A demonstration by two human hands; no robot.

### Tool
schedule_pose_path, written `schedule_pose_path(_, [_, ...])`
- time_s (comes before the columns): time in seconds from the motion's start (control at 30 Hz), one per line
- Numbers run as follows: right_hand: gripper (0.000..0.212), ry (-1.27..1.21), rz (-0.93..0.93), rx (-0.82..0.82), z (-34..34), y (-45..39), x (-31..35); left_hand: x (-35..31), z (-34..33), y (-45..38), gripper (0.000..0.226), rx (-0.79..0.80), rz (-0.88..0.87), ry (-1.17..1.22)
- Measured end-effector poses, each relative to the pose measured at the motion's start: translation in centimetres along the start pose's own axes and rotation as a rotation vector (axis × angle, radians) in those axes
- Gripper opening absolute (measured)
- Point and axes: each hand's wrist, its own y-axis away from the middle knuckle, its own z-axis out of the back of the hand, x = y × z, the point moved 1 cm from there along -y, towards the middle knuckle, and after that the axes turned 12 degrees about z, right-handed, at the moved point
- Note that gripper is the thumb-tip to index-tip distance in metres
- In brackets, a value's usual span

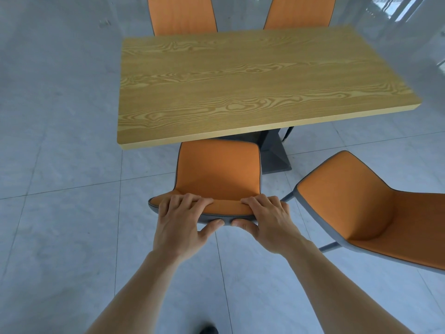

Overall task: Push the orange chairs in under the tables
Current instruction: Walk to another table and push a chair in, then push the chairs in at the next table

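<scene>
At table edge | both hands grip chair backrest top | left hand | right hand

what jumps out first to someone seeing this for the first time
Both hands, left hand and right hand, grip the top edge of an orange padded chair with grey trim at the near edge of a yellow wood-grain rectangular table. A second orange chair stands pulled out at right.

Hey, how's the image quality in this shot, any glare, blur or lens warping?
Head view: wide-angle bend curves the table edge; soft, even daylight; glare on the glossy floor top right; slight edge softness there; both hands and the gripped chair are sharp.
</scene>
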Motion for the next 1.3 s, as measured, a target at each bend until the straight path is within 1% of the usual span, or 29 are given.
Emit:
schedule_pose_path(0.07, [0.099, -0.003, -0.009, -0.003, 0.0, 0.3, 0.2, 0.0, 0.1, 0.1, 0.064, 0.005, 0.006, 0.006])
schedule_pose_path(0.13, [0.105, -0.016, -0.042, -0.014, 0.3, 0.7, 0.5, -0.2, 0.3, 0.3, 0.065, 0.021, 0.002, 0.000])
schedule_pose_path(0.2, [0.110, -0.011, -0.077, -0.013, 0.6, 1.2, 1.0, -0.4, 0.7, 0.4, 0.071, 0.063, 0.006, -0.016])
schedule_pose_path(0.33, [0.109, -0.005, -0.126, -0.024, 1.7, 4.0, 1.1, -1.4, 1.9, 0.6, 0.084, 0.118, 0.014, -0.068])
schedule_pose_path(0.43, [0.110, -0.014, -0.173, -0.059, 3.2, 7.4, -0.5, -4.0, 3.2, 1.2, 0.084, 0.097, -0.029, -0.064])
schedule_pose_path(0.5, [0.113, -0.001, -0.204, -0.064, 4.3, 10.1, -1.9, -6.9, 3.8, 1.8, 0.084, 0.098, -0.072, -0.082])
schedule_pose_path(0.57, [0.112, 0.010, -0.238, -0.076, 5.5, 13.4, -3.7, -10.8, 4.1, 2.6, 0.085, 0.098, -0.113, -0.089])
schedule_pose_path(0.63, [0.104, 0.013, -0.272, -0.107, 6.7, 17.1, -5.9, -15.5, 4.2, 3.7, 0.087, 0.096, -0.157, -0.097])
schedule_pose_path(0.7, [0.100, 0.004, -0.308, -0.137, 8.0, 21.4, -8.6, -20.5, 3.9, 4.9, 0.089, 0.087, -0.211, -0.104])
schedule_pose_path(0.83, [0.106, -0.009, -0.382, -0.187, 10.8, 31.0, -14.9, -31.4, 2.7, 8.1, 0.098, 0.059, -0.296, -0.094])
schedule_pose_path(0.93, [0.115, -0.023, -0.425, -0.244, 12.7, 38.7, -19.9, -39.9, 1.4, 11.1, 0.098, 0.056, -0.343, -0.061])
schedule_pose_path(1.07, [0.108, -0.059, -0.513, -0.304, 14.3, 47.7, -26.6, -50.8, -0.2, 14.5, 0.091, 0.080, -0.414, -0.030])
schedule_pose_path(1.17, [0.107, -0.054, -0.566, -0.311, 15.2, 52.5, -31.1, -57.5, -1.5, 15.9, 0.088, 0.091, -0.453, -0.020])
schedule_pose_path(1.3, [0.107, -0.054, -0.593, -0.313, 16.3, 56.0, -37.2, -64.9, -4.3, 15.2, 0.088, 0.116, -0.480, -0.028])
